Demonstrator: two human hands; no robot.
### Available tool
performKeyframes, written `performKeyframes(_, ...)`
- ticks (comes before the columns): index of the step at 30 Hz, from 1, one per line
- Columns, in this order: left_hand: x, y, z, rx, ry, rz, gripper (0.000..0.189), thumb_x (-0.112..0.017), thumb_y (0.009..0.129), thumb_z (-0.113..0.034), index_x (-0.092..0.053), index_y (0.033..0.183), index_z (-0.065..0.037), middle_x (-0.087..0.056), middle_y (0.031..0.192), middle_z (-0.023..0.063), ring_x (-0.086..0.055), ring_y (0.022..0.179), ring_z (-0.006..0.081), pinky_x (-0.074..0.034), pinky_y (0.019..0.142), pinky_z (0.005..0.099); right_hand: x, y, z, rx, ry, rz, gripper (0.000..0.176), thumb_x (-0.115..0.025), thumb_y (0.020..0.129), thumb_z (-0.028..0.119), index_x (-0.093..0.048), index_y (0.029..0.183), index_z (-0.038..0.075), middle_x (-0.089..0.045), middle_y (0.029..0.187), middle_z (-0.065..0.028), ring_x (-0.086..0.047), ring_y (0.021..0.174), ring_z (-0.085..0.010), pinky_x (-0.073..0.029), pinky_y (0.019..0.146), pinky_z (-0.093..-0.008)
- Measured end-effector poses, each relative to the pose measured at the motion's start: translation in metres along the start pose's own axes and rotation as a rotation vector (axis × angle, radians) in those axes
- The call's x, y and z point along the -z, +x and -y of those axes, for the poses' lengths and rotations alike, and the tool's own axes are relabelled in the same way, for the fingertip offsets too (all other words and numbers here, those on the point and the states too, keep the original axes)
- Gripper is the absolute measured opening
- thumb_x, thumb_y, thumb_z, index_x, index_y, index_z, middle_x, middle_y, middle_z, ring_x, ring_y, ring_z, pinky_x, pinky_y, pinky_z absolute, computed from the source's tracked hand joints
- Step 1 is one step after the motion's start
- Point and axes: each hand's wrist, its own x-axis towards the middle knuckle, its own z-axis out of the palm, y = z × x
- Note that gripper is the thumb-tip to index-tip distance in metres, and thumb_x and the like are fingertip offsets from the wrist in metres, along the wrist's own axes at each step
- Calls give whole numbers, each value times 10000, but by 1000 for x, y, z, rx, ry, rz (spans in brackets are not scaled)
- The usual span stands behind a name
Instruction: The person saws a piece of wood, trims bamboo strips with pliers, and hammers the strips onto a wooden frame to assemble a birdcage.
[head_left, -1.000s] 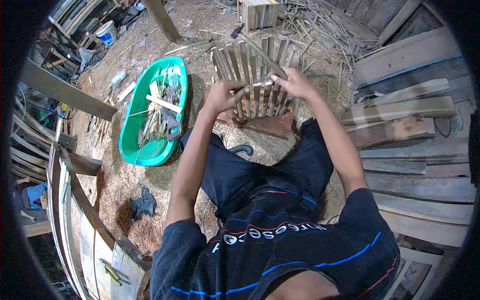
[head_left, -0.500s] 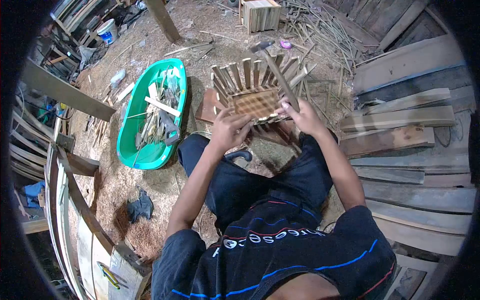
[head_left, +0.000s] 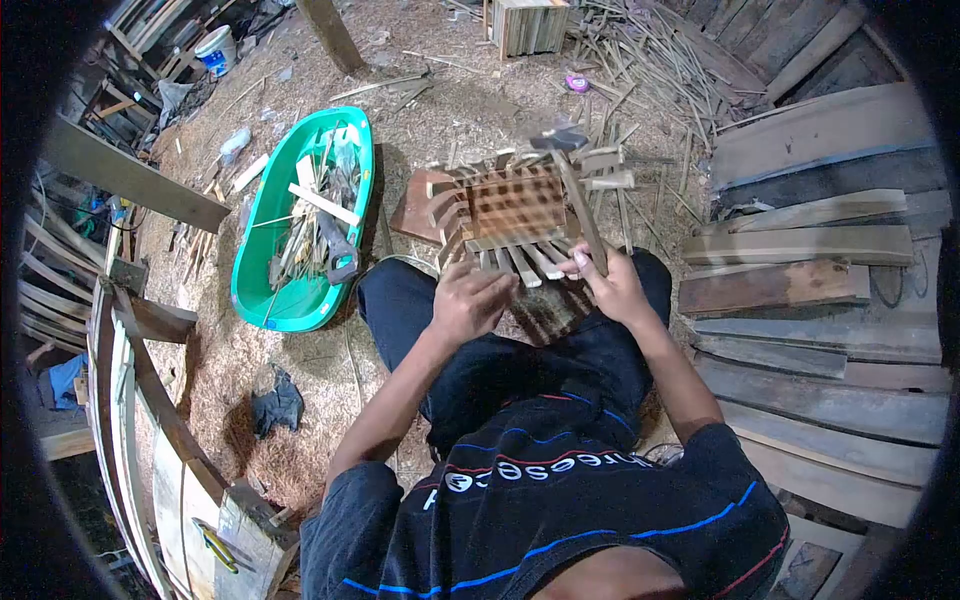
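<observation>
A slatted wooden basket (head_left: 515,205) with splayed slats sits in front of my knees on a reddish-brown board (head_left: 415,208). My right hand (head_left: 612,290) is wrapped round the handle of a hammer (head_left: 580,200), whose blurred head lies over the far right slats. At the basket's near left corner is my left hand (head_left: 470,300), fingers curled and close to the near slats. Whether its fingertips touch or pinch anything there is too small to tell.
A green tub (head_left: 245,270) with wood scraps and a saw (head_left: 340,252) stands at left. Planks (head_left: 800,245) lie at right. Farther off are a wooden crate (head_left: 530,28), a pink tape measure (head_left: 577,83) and a post (head_left: 332,35). A black cloth (head_left: 278,402) lies at lower left.
The basket has tipped or turned, so its near slats now show. My left hand has moved down and slightly right. The hammer has dropped lower and stands more upright in the view.
</observation>
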Motion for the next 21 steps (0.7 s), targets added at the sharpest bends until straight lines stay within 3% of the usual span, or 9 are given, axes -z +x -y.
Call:
performKeyframes(3,-4,-9,-7,22,-11,4,307,-716,718,-123,-702,1024,-138,-708,980,32,-675,854,174,-478,853,365,-1,-9,-1,71,-144,-24,297,-468,1008,292,-529,1076,10,-729,920,-129,-668,835,-137,-503,771,-293)
performKeyframes(11,-4,5,5,44,18,-27,197,-719,779,-142,-703,975,-135,-716,963,32,-684,849,171,-489,788,368,3,9,10,11,-107,-15,205,-509,994,213,-559,1073,30,-716,921,-66,-608,784,-99,-470,740,-281)
performKeyframes(12,-5,6,6,51,24,-27,209,-722,772,-139,-700,979,-134,-717,975,37,-686,875,171,-492,788,368,2,11,6,29,-123,-23,295,-496,1000,281,-537,1112,12,-728,900,-59,-594,766,-92,-473,728,-274)
performKeyframes(15,-6,7,8,61,-4,-69,217,-724,763,-132,-699,978,-134,-717,970,43,-683,871,176,-494,793,361,1,16,0,44,-19,-38,301,-499,999,280,-536,1114,5,-728,914,-71,-599,776,-96,-477,729,-281)
performKeyframes(18,-8,10,9,41,40,-102,227,-726,775,-172,-688,997,-142,-711,927,18,-678,814,167,-484,779,332,4,19,-6,36,-20,-12,203,-493,1002,183,-534,1092,5,-700,934,-132,-664,893,-164,-500,831,-314)
performKeyframes(21,-12,9,12,35,63,-132,230,-722,779,-162,-689,1006,-148,-712,926,15,-678,817,163,-482,777,332,4,22,-3,-4,3,-10,205,-493,1002,185,-534,1087,2,-700,935,-128,-665,881,-163,-504,817,-312)
